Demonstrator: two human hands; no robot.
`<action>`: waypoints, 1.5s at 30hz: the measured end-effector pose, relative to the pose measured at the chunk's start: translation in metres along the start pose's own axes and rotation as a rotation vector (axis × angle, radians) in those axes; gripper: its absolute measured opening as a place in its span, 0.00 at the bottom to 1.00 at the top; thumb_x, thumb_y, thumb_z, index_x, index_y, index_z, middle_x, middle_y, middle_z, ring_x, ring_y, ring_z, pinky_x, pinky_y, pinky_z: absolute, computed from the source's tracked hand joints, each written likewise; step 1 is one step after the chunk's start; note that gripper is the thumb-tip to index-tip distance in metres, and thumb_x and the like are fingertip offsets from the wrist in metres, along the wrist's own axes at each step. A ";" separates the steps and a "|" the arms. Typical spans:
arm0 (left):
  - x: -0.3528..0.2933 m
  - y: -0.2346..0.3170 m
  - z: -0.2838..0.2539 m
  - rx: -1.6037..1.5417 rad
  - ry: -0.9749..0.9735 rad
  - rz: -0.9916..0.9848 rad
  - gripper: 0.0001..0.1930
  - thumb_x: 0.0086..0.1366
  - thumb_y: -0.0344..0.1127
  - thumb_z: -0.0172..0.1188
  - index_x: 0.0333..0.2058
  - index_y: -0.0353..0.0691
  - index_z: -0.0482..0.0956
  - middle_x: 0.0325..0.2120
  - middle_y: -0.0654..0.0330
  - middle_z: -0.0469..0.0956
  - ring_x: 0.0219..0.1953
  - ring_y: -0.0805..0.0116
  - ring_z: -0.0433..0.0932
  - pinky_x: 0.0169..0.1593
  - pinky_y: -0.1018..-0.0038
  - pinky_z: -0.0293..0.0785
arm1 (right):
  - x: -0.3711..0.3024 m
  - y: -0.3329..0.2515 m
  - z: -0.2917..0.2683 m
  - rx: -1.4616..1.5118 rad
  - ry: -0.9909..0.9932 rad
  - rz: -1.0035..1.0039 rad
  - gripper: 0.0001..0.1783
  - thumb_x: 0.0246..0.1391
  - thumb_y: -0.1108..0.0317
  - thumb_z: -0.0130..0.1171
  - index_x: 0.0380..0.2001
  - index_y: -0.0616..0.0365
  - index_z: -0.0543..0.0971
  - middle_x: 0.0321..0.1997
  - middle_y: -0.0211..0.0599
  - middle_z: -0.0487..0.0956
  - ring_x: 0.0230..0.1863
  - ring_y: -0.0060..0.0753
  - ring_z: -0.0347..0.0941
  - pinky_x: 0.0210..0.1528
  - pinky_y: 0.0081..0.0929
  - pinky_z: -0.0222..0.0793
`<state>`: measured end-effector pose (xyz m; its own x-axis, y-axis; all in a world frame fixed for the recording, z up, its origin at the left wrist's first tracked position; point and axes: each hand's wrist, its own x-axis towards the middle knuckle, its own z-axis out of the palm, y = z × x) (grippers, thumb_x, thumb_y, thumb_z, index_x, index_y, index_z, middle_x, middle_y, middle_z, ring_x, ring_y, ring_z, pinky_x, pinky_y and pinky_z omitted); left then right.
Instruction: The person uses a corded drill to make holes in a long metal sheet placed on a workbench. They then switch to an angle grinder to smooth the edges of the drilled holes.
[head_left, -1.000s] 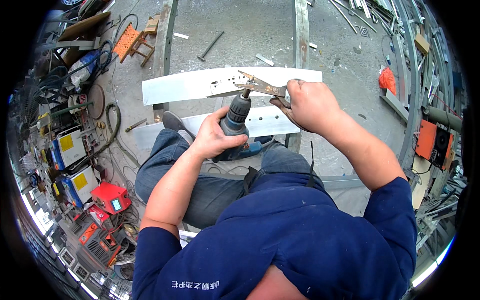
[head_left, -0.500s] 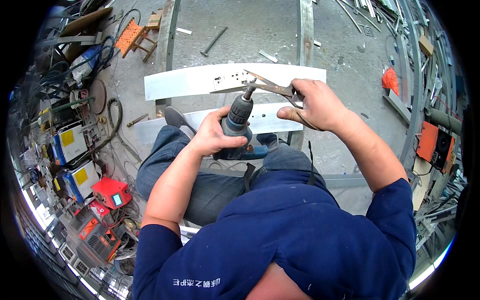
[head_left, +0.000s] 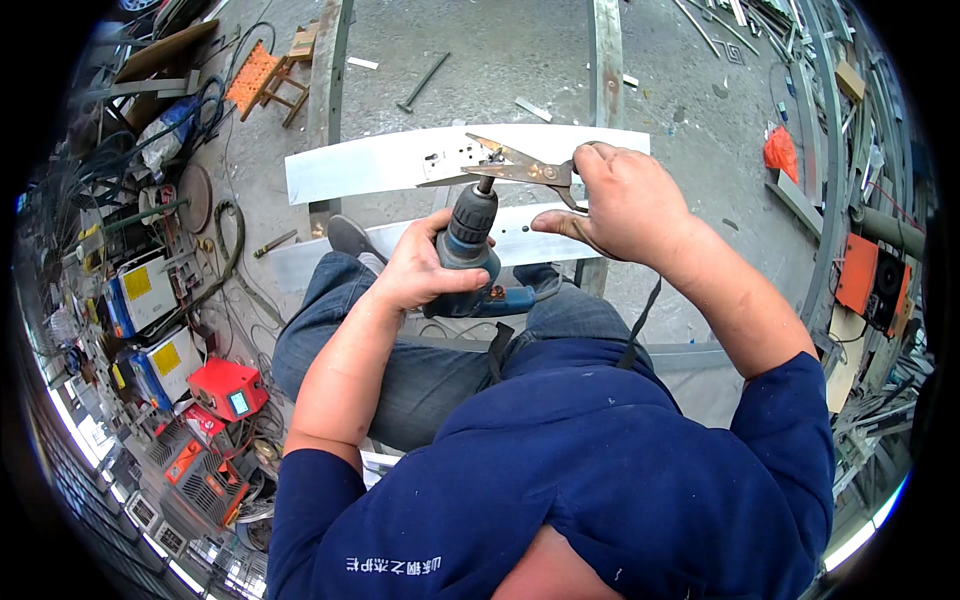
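Note:
My left hand is wrapped round the body of a blue and black power drill, whose chuck points away from me. In my right hand is a pair of scissors, worn and brownish, with the blades spread. The blades lie across the tip of the drill, where a small bit and some material sit, too small to make out. Behind them lies a pale metal strip with several holes in its middle part. A second pale strip lies nearer, partly hidden by the drill and my hands.
Two steel beams run away from me under the strips. A T-shaped metal rod lies on the floor between them. At left stand an orange-seated stool, cables and a red machine. An orange and black box stands at right.
The drill and scissors have shifted slightly to the left. The drill stands more upright in view, and the scissor blades have turned across its tip. Both hands keep their hold.

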<state>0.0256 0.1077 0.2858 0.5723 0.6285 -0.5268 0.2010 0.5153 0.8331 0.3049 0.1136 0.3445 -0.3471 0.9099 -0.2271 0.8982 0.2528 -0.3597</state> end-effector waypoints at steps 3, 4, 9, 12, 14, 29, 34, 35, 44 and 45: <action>0.000 0.000 0.000 0.005 -0.009 -0.009 0.32 0.41 0.39 0.78 0.46 0.33 0.79 0.41 0.56 0.82 0.44 0.67 0.80 0.54 0.69 0.74 | 0.000 0.001 -0.002 -0.040 -0.011 -0.023 0.40 0.53 0.32 0.59 0.35 0.68 0.76 0.31 0.51 0.80 0.36 0.53 0.80 0.40 0.43 0.77; 0.000 0.000 0.001 0.004 -0.012 -0.015 0.32 0.41 0.39 0.78 0.47 0.33 0.79 0.41 0.56 0.82 0.44 0.67 0.80 0.54 0.69 0.74 | 0.000 0.001 -0.002 -0.060 -0.021 -0.028 0.41 0.55 0.31 0.57 0.36 0.68 0.76 0.30 0.50 0.81 0.35 0.52 0.81 0.40 0.43 0.77; 0.001 0.001 0.004 0.039 0.005 -0.009 0.30 0.43 0.34 0.78 0.46 0.34 0.78 0.39 0.59 0.83 0.42 0.72 0.80 0.53 0.70 0.75 | 0.001 0.009 0.006 -0.059 -0.063 0.031 0.33 0.58 0.39 0.58 0.32 0.66 0.79 0.25 0.49 0.81 0.29 0.53 0.81 0.35 0.44 0.78; 0.001 0.000 0.004 0.018 0.001 -0.043 0.30 0.43 0.33 0.78 0.47 0.34 0.78 0.40 0.58 0.83 0.43 0.72 0.80 0.53 0.70 0.75 | 0.003 0.015 0.009 -0.032 -0.051 0.032 0.30 0.57 0.42 0.60 0.29 0.65 0.81 0.22 0.50 0.80 0.27 0.53 0.80 0.34 0.44 0.77; 0.000 -0.001 0.003 0.021 -0.014 -0.039 0.30 0.43 0.34 0.77 0.47 0.34 0.78 0.40 0.58 0.83 0.43 0.71 0.80 0.54 0.70 0.75 | 0.005 0.016 0.006 0.056 -0.133 0.064 0.29 0.56 0.42 0.62 0.28 0.64 0.81 0.21 0.50 0.79 0.26 0.52 0.80 0.33 0.44 0.76; 0.002 0.000 -0.010 -0.113 -0.152 0.044 0.32 0.38 0.38 0.79 0.45 0.36 0.80 0.41 0.57 0.84 0.43 0.69 0.81 0.54 0.69 0.75 | -0.003 0.031 0.001 0.178 0.114 -0.160 0.41 0.43 0.28 0.66 0.35 0.62 0.79 0.34 0.48 0.82 0.38 0.54 0.80 0.42 0.41 0.77; 0.002 -0.002 -0.012 -0.170 -0.221 0.074 0.33 0.37 0.39 0.79 0.45 0.36 0.80 0.40 0.57 0.84 0.43 0.69 0.81 0.53 0.70 0.75 | 0.002 0.028 0.001 0.079 0.127 -0.198 0.41 0.44 0.29 0.65 0.37 0.62 0.77 0.34 0.48 0.81 0.38 0.52 0.81 0.41 0.41 0.77; 0.002 -0.003 -0.012 -0.158 -0.225 0.076 0.33 0.37 0.39 0.79 0.45 0.36 0.80 0.40 0.57 0.84 0.43 0.69 0.81 0.53 0.70 0.75 | 0.002 0.027 0.001 0.070 0.128 -0.197 0.41 0.44 0.29 0.65 0.36 0.62 0.78 0.34 0.47 0.81 0.38 0.52 0.81 0.41 0.40 0.77; -0.003 0.002 -0.006 -0.041 -0.054 0.044 0.30 0.41 0.39 0.78 0.45 0.35 0.80 0.41 0.53 0.83 0.44 0.66 0.80 0.53 0.68 0.74 | -0.002 0.000 -0.008 -0.115 0.171 -0.065 0.36 0.49 0.34 0.66 0.31 0.63 0.75 0.29 0.49 0.80 0.32 0.51 0.80 0.34 0.40 0.76; -0.004 0.003 -0.005 -0.024 -0.025 0.038 0.30 0.41 0.39 0.77 0.45 0.34 0.80 0.41 0.54 0.83 0.44 0.66 0.80 0.53 0.68 0.74 | -0.002 0.000 -0.007 -0.147 0.183 -0.068 0.37 0.50 0.33 0.64 0.31 0.64 0.75 0.27 0.48 0.80 0.30 0.50 0.80 0.33 0.39 0.77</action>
<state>0.0201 0.1094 0.2893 0.5988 0.6335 -0.4901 0.1594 0.5054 0.8480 0.3075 0.1141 0.3509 -0.3655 0.9302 -0.0341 0.9087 0.3486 -0.2296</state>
